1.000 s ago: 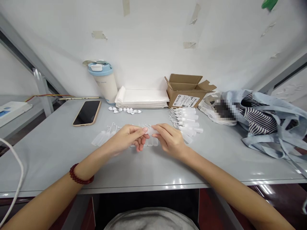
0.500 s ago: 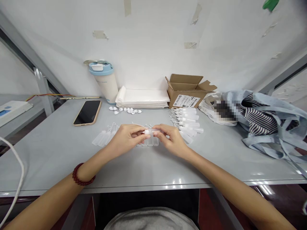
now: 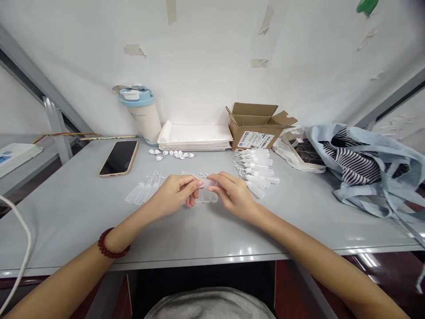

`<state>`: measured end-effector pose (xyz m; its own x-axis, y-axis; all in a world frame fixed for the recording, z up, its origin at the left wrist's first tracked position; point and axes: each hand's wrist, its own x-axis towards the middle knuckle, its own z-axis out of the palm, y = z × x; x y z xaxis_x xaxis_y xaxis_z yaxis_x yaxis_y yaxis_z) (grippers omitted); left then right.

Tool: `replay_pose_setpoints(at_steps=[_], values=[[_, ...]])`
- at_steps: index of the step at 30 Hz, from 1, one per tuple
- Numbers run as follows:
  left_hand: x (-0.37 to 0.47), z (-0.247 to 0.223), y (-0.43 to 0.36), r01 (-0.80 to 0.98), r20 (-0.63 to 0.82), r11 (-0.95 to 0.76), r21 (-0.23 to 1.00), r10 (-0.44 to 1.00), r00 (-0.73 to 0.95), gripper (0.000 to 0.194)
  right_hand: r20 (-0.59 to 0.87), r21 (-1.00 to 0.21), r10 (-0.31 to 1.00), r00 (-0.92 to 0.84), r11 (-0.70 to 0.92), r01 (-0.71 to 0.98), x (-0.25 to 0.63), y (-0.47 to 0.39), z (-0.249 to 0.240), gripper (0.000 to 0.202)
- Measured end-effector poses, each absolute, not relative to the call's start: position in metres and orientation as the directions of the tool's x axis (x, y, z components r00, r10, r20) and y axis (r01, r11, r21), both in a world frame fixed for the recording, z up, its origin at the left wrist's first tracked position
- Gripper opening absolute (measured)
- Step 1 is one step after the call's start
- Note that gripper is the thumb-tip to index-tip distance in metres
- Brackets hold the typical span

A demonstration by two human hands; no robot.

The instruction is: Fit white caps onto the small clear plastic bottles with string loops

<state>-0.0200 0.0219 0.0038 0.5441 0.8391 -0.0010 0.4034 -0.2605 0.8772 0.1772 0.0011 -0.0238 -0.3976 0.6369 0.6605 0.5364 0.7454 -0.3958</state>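
Note:
Between my two hands is a small translucent plastic squeeze bottle (image 3: pixel 205 182). My left hand (image 3: pixel 181 190) pinches the bottle's left end between thumb and forefinger, which hide the cap. On its right side, my right hand (image 3: pixel 234 195) has thumb and fingertips closed about the body. Behind and below them lie several similar bottles (image 3: pixel 209 197), partly covered by my hands. More translucent bottles (image 3: pixel 141 192) with strap loops lie left of my left hand. Right of my right hand is a pile of bottles with white caps (image 3: pixel 259 167).
Loose white nozzle caps (image 3: pixel 175 153) lie before a stack of white padded envelopes (image 3: pixel 197 135). At the back are a tumbler (image 3: pixel 146 119) and an open cardboard box (image 3: pixel 255 133). A phone (image 3: pixel 118 158) sits left; a cloth bag (image 3: pixel 361 168) lies right.
My left fingers have turned about the bottle's capped end, with the lower fingers now curled beneath. The white cap that showed earlier is hidden. My right fingertips have shifted along the bottle.

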Motion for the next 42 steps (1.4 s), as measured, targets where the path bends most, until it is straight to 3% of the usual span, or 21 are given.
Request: replay_pose_setpoints(at_steps=[7, 11, 16, 20, 24, 27, 31, 34, 36, 39, 42], values=[[-0.020, -0.001, 0.020, 0.478, 0.278, -0.560, 0.677, 0.795, 0.539, 0.028, 0.507, -0.598, 0.788, -0.350, 0.614, 0.516, 0.173, -0.004, -0.016, 0.027], [-0.019, 0.002, 0.020, 0.442, 0.131, -0.388, 0.809, 0.852, 0.508, 0.031, 0.508, -0.632, 0.801, -0.318, 0.597, 0.494, 0.172, -0.004, -0.013, 0.025], [-0.018, 0.007, 0.022, 0.320, -0.090, -0.127, 0.939, 0.807, 0.584, 0.043, 0.600, -0.529, 0.733, -0.320, 0.663, 0.529, 0.175, -0.002, -0.018, 0.020], [-0.019, 0.007, 0.023, 0.264, -0.136, -0.041, 0.964, 0.774, 0.618, 0.044, 0.645, -0.486, 0.681, -0.348, 0.716, 0.501, 0.176, 0.000, -0.021, 0.020], [-0.019, 0.006, 0.019, 0.322, -0.060, -0.173, 0.931, 0.798, 0.600, 0.043, 0.643, -0.472, 0.672, -0.368, 0.725, 0.501, 0.176, 0.000, -0.021, 0.022], [-0.019, 0.003, 0.015, 0.401, 0.090, -0.390, 0.828, 0.800, 0.593, 0.041, 0.603, -0.490, 0.707, -0.368, 0.693, 0.528, 0.177, -0.002, -0.019, 0.024], [-0.018, -0.006, 0.016, 0.446, 0.353, -0.685, 0.576, 0.700, 0.620, 0.035, 0.489, -0.622, 0.804, -0.338, 0.593, 0.511, 0.176, -0.003, -0.012, 0.031], [-0.018, -0.015, 0.019, 0.456, 0.438, -0.769, 0.447, 0.633, 0.638, 0.027, 0.332, -0.748, 0.885, -0.325, 0.457, 0.480, 0.176, -0.002, -0.008, 0.038], [-0.018, -0.018, 0.020, 0.469, 0.450, -0.776, 0.422, 0.629, 0.634, 0.025, 0.260, -0.796, 0.911, -0.320, 0.390, 0.463, 0.177, -0.001, -0.006, 0.040], [-0.017, -0.012, 0.018, 0.483, 0.439, -0.731, 0.482, 0.678, 0.589, 0.024, 0.278, -0.806, 0.907, -0.317, 0.399, 0.436, 0.177, 0.000, -0.007, 0.037], [-0.016, -0.001, 0.015, 0.468, 0.314, -0.581, 0.665, 0.787, 0.531, 0.028, 0.422, -0.724, 0.842, -0.335, 0.536, 0.434, 0.177, 0.000, -0.009, 0.025]])
